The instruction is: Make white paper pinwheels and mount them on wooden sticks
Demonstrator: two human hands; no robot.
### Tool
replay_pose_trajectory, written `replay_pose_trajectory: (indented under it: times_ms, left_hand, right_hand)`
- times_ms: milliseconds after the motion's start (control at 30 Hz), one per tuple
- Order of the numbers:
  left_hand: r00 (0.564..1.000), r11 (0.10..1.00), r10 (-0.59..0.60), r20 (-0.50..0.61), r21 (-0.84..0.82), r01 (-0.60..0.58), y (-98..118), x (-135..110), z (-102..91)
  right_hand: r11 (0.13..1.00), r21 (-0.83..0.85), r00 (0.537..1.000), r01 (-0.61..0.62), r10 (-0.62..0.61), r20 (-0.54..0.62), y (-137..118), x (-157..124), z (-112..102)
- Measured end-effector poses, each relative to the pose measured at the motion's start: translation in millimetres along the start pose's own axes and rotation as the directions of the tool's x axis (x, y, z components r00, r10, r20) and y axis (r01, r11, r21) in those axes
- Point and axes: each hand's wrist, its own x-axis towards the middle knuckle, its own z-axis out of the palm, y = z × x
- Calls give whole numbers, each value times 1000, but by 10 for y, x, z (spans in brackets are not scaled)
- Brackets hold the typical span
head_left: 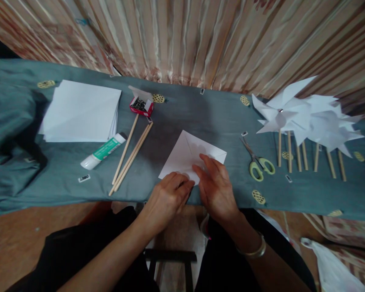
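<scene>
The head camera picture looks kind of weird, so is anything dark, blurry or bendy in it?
In the head view, the light is dim; a soft shadow falls on the paper by the right hand; the curtain folds fan outward, likely wide-lens stretch; the glue stick's small print is too fuzzy to read; no strong glare, just some shine on the bracelet.

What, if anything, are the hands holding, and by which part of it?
The white paper: the left hand is at its near edge, the right hand on its right-hand side. Whether either actually grips it cannot be told.
</scene>
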Motion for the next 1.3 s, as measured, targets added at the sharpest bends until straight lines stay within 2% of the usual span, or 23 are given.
replay_pose_trajectory:
  times_ms: [167,500,767,900,1000,1067,1133,1200,1300]
  left_hand:
    - [1000,1000,-9,1,0,9,12,7,-8]
    - [997,998,-70,24,-8,70,13,-8,2]
    - [998,999,-44,44,15,43,15,28,-11]
    - [999,999,-27,32,22,26,9,33,-8]
    - [1000,1000,-17,23,24,17,2,25,-9]
    - [1000,1000,-5,11,23,5,-5,16,-6]
    - [1000,1000,4,2,21,-4,-14,5,1]
    - [1000,1000,3,5,22,-3,-22,-4,7]
    - [999,999,-7,36,31,6,-26,-11,3]
  right_hand:
    - [999,-9,999,-41,41,-13,-26,9,43]
    - [994,-109,998,19,-26,-57,-40,25,101]
    - [989,-133,998,60,-64,-26,-47,36,129]
    - [993,-101,997,60,-65,-51,-34,49,98]
    - [997,71,999,7,-3,-51,-8,62,-8]
    - [971,218,995,-94,101,-24,32,80,-104]
    - [934,293,976,-204,218,-17,107,112,-187]
    - [932,260,960,-254,276,-54,219,156,-231]
    - [962,103,965,-253,258,-42,402,227,-227]
